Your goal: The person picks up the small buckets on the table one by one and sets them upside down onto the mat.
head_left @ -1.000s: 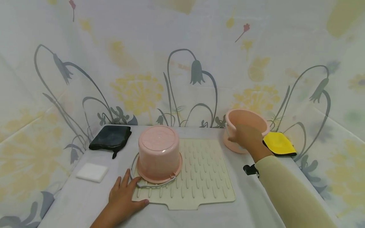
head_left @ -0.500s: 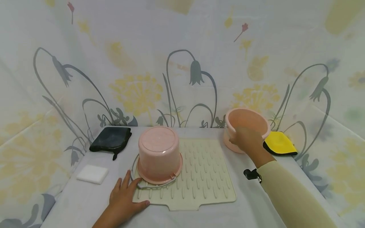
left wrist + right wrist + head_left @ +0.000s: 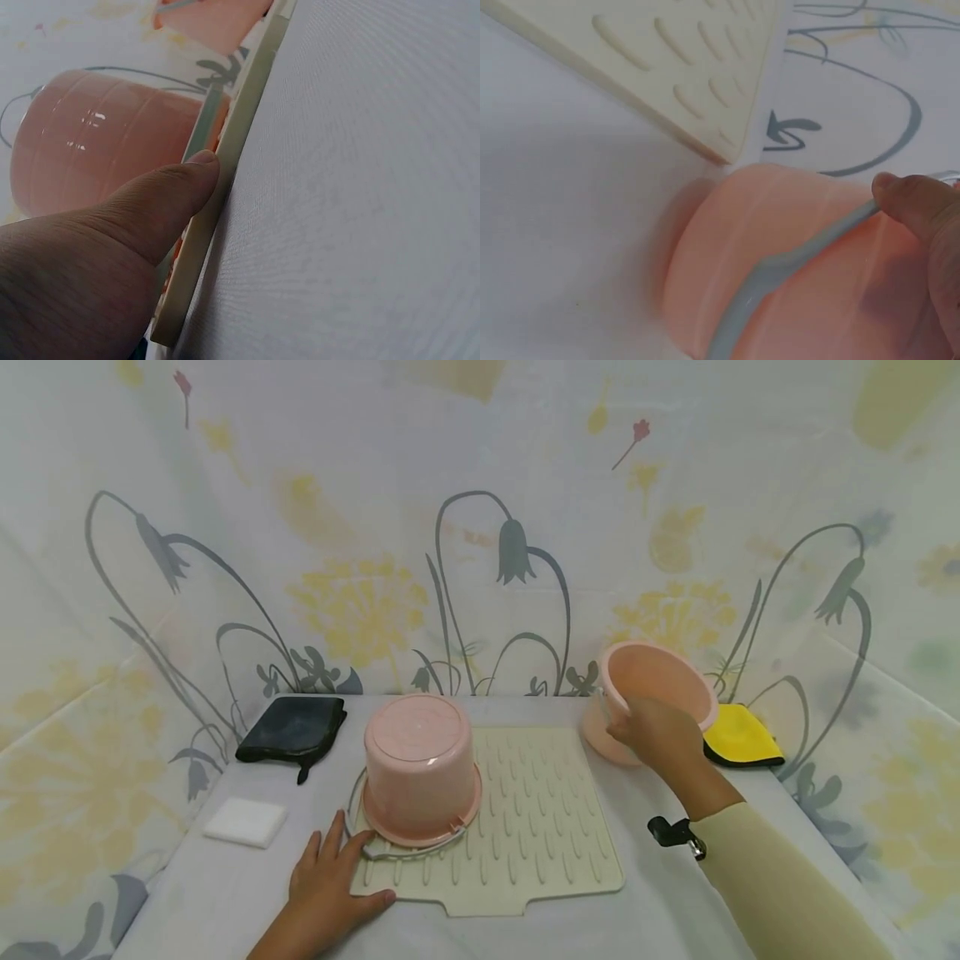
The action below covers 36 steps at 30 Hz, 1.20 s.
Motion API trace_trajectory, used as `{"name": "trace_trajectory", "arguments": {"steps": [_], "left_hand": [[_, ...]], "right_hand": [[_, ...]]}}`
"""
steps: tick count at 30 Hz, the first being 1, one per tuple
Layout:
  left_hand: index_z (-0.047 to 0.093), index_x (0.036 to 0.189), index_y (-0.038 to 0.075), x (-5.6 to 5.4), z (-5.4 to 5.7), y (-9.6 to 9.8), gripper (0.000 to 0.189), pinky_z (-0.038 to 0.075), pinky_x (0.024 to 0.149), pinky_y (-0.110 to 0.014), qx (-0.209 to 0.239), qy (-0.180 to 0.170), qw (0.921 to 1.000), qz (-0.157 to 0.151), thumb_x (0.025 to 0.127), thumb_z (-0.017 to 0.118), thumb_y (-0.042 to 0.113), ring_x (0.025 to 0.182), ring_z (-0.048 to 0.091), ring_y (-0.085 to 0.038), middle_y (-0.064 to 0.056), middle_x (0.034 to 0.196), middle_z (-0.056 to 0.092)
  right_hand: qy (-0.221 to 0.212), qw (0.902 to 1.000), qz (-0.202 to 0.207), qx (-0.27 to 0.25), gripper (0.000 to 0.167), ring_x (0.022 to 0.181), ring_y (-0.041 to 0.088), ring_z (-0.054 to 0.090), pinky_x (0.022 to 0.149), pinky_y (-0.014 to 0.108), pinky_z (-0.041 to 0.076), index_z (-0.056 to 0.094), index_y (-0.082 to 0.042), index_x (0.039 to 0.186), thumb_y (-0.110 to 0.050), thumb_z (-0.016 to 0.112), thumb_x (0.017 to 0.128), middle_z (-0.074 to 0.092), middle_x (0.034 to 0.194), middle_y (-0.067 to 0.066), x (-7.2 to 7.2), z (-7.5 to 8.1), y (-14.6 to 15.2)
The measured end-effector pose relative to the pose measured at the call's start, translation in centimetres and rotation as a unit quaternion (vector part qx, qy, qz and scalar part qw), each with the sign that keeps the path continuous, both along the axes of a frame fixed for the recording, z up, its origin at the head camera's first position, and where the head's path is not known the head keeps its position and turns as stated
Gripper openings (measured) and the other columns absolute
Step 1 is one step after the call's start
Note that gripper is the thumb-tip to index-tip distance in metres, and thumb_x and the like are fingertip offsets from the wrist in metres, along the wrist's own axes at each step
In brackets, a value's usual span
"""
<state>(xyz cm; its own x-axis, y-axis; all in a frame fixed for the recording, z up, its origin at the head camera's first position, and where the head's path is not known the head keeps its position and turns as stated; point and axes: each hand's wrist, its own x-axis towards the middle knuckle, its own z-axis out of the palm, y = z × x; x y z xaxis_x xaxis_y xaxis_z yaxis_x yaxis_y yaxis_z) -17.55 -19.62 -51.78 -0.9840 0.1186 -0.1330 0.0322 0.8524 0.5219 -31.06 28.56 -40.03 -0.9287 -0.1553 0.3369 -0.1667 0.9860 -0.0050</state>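
An upside-down pink bucket (image 3: 418, 760) stands on the left half of a cream drying mat (image 3: 540, 810), its grey handle (image 3: 405, 855) lying around the rim. My left hand (image 3: 322, 881) rests with spread, straight fingers on the mat's front left corner, fingertips at that handle. In the left wrist view the thumb (image 3: 169, 195) lies along the mat's edge. Beyond the mat's right side, my right hand (image 3: 660, 735) grips the rim of a second pink bucket (image 3: 611, 743), mouth up and tilted to the right. Its thumb (image 3: 904, 196) presses the grey handle (image 3: 817, 244) against the bucket's wall.
Behind the right hand lies a yellow cloth (image 3: 738, 735) with a black edge. A black folded pouch (image 3: 292, 727) and a white sponge block (image 3: 246, 822) lie left of the mat. A flower-patterned curtain (image 3: 480, 527) closes off the table's back and sides.
My right hand has drawn its bucket's rim slightly to the right, so the bucket leans more. The left hand and the upside-down bucket have stayed in place.
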Motion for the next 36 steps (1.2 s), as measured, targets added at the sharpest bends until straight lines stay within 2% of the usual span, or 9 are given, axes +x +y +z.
{"name": "trace_trajectory", "arguments": {"steps": [5, 11, 13, 17, 20, 23, 30, 36], "left_hand": [[0.051, 0.152, 0.014, 0.1, 0.1, 0.0, 0.099, 0.018, 0.107, -0.087, -0.001, 0.009, 1.0000, -0.003, 0.075, 0.084, 0.066, 0.146, 0.011, -0.072, -0.032, 0.171, 0.009], [0.050, 0.153, 0.015, 0.1, 0.0, 0.0, 0.100, 0.018, 0.107, -0.088, -0.004, 0.001, 1.0000, -0.001, 0.074, 0.084, 0.068, 0.147, 0.010, -0.071, -0.032, 0.171, 0.008], [0.050, 0.153, 0.015, 0.1, -0.1, 0.0, 0.101, 0.018, 0.107, -0.088, -0.004, 0.002, 1.0000, 0.000, 0.074, 0.084, 0.068, 0.147, 0.010, -0.072, -0.032, 0.171, 0.008], [0.050, 0.153, 0.015, 0.2, 0.0, 0.0, 0.100, 0.017, 0.108, -0.088, 0.002, 0.003, 1.0000, 0.000, 0.075, 0.084, 0.067, 0.148, 0.009, -0.070, -0.031, 0.171, 0.008], [0.049, 0.153, 0.015, 0.2, 0.0, 0.0, 0.100, 0.016, 0.108, -0.087, 0.007, 0.004, 1.0000, 0.001, 0.075, 0.084, 0.067, 0.148, 0.008, -0.069, -0.030, 0.171, 0.007], [0.049, 0.153, 0.016, 0.2, 0.0, 0.0, 0.100, 0.015, 0.108, -0.087, 0.009, 0.003, 1.0000, 0.001, 0.075, 0.084, 0.067, 0.148, 0.007, -0.069, -0.029, 0.172, 0.006], [0.049, 0.153, 0.015, 0.2, 0.1, 0.0, 0.099, 0.015, 0.108, -0.087, 0.006, 0.001, 1.0000, 0.001, 0.076, 0.085, 0.065, 0.148, 0.007, -0.069, -0.030, 0.171, 0.007], [0.048, 0.154, 0.014, 0.1, 0.4, 0.1, 0.098, 0.016, 0.109, -0.087, 0.005, 0.000, 1.0000, -0.003, 0.077, 0.085, 0.063, 0.147, 0.009, -0.071, -0.032, 0.171, 0.008]], "right_hand": [[0.040, 0.9990, 0.008, 0.020, 0.056, 0.040, 0.018, 0.033, 0.042, 0.029, 0.022, 0.043, -0.014, 0.065, -0.047, 0.081, 0.089, 0.031, 0.049, -0.002, 1.3, 0.1, -0.5], [0.025, 0.9995, -0.009, -0.019, 0.054, 0.043, 0.018, 0.036, 0.045, 0.029, 0.024, 0.045, -0.015, 0.066, -0.048, 0.082, 0.089, 0.035, 0.053, -0.001, 2.6, 0.2, -0.9], [0.034, 0.9991, -0.008, -0.024, 0.053, 0.044, 0.018, 0.037, 0.045, 0.030, 0.025, 0.046, -0.015, 0.068, -0.047, 0.083, 0.088, 0.037, 0.053, 0.000, 3.0, 0.1, -1.0], [0.095, 0.9953, 0.012, -0.015, 0.054, 0.044, 0.017, 0.035, 0.044, 0.029, 0.024, 0.045, -0.013, 0.070, -0.044, 0.087, 0.085, 0.035, 0.055, 0.000, 3.6, -0.6, -1.3], [0.159, 0.9867, 0.034, 0.006, 0.057, 0.042, 0.017, 0.032, 0.043, 0.028, 0.021, 0.043, -0.011, 0.070, -0.043, 0.089, 0.082, 0.032, 0.054, 0.001, 4.1, -1.2, -1.6], [0.188, 0.9813, 0.041, 0.006, 0.060, 0.041, 0.016, 0.029, 0.043, 0.027, 0.019, 0.040, -0.010, 0.069, -0.041, 0.091, 0.079, 0.030, 0.055, 0.001, 4.8, -1.7, -2.0], [0.160, 0.9856, 0.019, -0.049, 0.060, 0.045, 0.015, 0.031, 0.045, 0.026, 0.021, 0.039, -0.012, 0.070, -0.039, 0.092, 0.078, 0.032, 0.059, 0.001, 6.7, -2.7, -3.5], [0.155, 0.9806, 0.006, -0.120, 0.056, 0.050, 0.014, 0.034, 0.046, 0.026, 0.024, 0.044, -0.011, 0.071, -0.035, 0.094, 0.077, 0.036, 0.060, 0.001, 8.2, -3.7, -4.6]]}}
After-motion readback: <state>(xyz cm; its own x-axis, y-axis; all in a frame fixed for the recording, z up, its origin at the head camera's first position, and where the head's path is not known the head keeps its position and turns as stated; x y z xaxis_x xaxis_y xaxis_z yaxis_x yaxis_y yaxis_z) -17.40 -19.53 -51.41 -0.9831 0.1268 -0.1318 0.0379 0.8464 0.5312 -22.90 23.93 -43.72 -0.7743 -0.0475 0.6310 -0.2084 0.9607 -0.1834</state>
